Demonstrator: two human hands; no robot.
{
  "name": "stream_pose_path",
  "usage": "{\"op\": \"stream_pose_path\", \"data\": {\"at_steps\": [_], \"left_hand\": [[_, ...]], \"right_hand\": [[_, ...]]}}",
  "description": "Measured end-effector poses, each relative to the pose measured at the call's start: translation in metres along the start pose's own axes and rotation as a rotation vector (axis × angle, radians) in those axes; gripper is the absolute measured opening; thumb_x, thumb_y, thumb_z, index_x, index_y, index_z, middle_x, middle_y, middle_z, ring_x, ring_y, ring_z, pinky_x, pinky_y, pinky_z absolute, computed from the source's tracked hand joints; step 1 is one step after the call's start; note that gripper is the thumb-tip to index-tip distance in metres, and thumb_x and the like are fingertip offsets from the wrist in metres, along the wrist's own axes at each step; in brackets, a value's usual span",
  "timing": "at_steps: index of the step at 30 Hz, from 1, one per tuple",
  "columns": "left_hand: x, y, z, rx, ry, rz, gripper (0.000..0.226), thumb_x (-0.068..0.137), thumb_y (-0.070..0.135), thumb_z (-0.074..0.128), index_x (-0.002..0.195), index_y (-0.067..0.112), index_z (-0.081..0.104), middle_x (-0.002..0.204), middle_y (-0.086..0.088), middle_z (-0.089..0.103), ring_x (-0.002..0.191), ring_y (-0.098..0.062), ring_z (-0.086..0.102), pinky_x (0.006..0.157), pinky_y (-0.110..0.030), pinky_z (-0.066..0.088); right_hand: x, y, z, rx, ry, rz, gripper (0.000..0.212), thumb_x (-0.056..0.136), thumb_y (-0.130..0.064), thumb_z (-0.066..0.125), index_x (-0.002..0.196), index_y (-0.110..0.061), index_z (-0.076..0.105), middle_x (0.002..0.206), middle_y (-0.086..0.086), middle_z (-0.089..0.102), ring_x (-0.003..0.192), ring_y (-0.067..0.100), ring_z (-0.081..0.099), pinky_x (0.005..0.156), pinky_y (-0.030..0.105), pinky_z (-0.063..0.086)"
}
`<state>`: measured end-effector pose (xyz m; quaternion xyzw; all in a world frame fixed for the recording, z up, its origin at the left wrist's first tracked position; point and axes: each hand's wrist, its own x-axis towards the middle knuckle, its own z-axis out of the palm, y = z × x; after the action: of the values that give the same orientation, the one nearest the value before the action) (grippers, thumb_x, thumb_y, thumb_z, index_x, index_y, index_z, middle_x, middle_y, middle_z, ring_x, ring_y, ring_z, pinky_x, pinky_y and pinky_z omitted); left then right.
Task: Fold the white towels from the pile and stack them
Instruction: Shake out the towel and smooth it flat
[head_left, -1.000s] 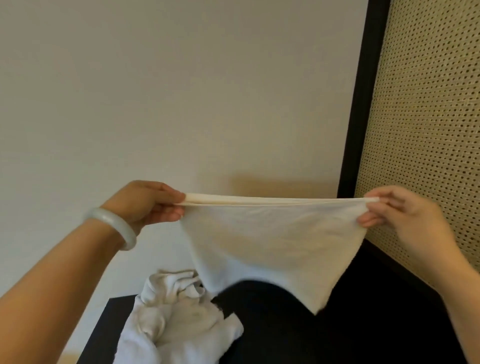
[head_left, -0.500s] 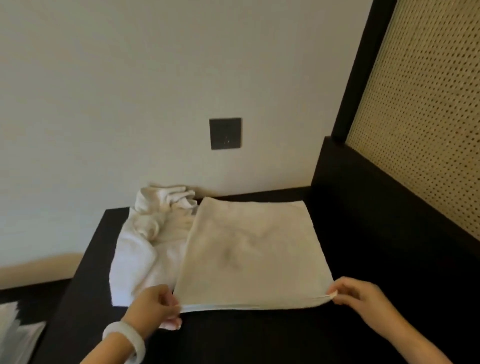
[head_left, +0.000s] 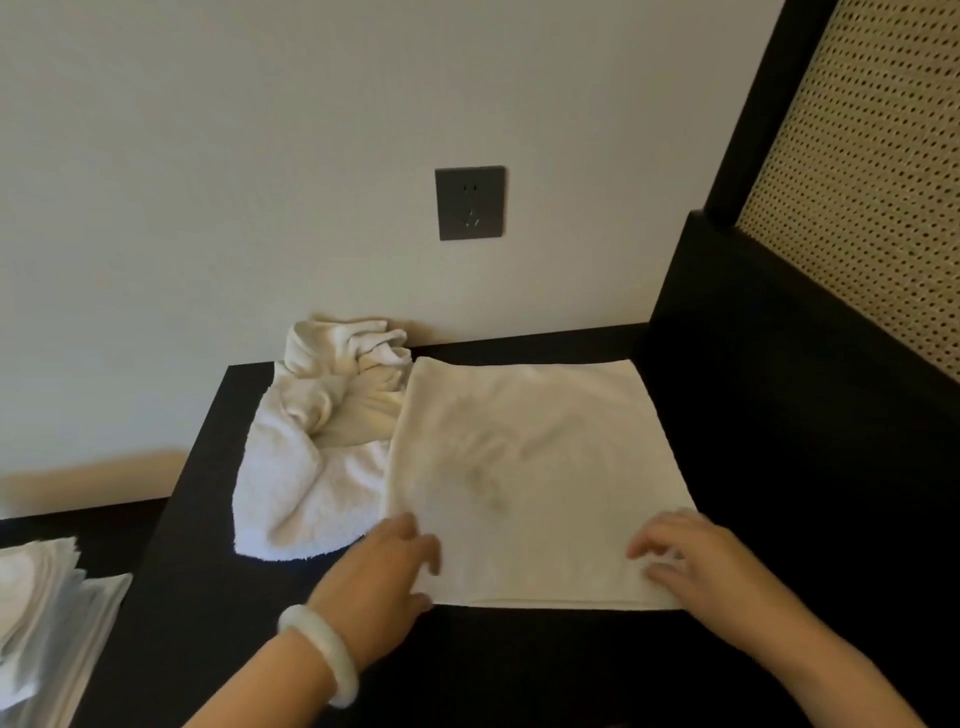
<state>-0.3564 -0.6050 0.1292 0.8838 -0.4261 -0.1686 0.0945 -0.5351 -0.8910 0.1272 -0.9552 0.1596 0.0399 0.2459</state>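
Note:
A white towel (head_left: 530, 467), folded in half, lies flat on the black table (head_left: 197, 582). My left hand (head_left: 382, 571) rests at its near left corner, fingers loosely bent over the edge. My right hand (head_left: 685, 561) lies on the near right corner with fingers spread on the cloth. Both hands are blurred. A crumpled pile of white towels (head_left: 322, 441) sits to the left of the flat towel, against the wall. A stack of folded white towels (head_left: 41, 608) shows at the lower left edge, below table level.
A grey wall socket (head_left: 470, 202) is on the wall behind the table. A black frame with a woven cane panel (head_left: 857, 208) rises along the right side. The table's left edge (head_left: 171, 519) drops off beside the pile.
The towel, held up in the air a second ago, was laid flat on the table. Both hands have let go of the near corners and now rest on top of them.

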Motion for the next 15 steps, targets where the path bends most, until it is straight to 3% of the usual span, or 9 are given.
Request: {"op": "stream_pose_path", "data": {"at_steps": [4,11,15], "left_hand": [[0.022,0.020,0.022,-0.053,-0.064,0.244,0.027,0.094,0.031,0.061,0.120,0.028,0.056,0.123,0.012,0.046,0.114,-0.006,0.041,0.100,-0.022,0.037],[0.026,0.006,0.043,-0.135,0.056,0.257,0.018,0.099,0.030,0.050,0.115,0.024,0.057,0.110,0.014,0.045,0.101,-0.002,0.042,0.090,-0.013,0.036],[0.025,0.009,0.040,-0.070,0.092,0.318,0.020,0.103,0.027,0.041,0.112,0.020,0.058,0.111,0.008,0.049,0.100,-0.008,0.044,0.089,-0.018,0.037]], "right_hand": [[0.006,-0.022,0.036,-0.024,-0.116,-0.113,0.013,0.092,-0.025,0.063,0.103,-0.031,0.060,0.104,-0.024,0.045,0.101,-0.008,0.044,0.092,0.013,0.039],[-0.012,-0.013,0.049,-0.070,0.023,-0.112,0.019,0.098,-0.019,0.055,0.091,-0.034,0.045,0.097,-0.025,0.037,0.097,-0.008,0.042,0.082,0.012,0.041],[-0.011,-0.015,0.053,-0.066,0.081,-0.089,0.021,0.101,-0.017,0.051,0.085,-0.030,0.046,0.092,-0.020,0.041,0.090,-0.002,0.045,0.079,0.018,0.042]]}}
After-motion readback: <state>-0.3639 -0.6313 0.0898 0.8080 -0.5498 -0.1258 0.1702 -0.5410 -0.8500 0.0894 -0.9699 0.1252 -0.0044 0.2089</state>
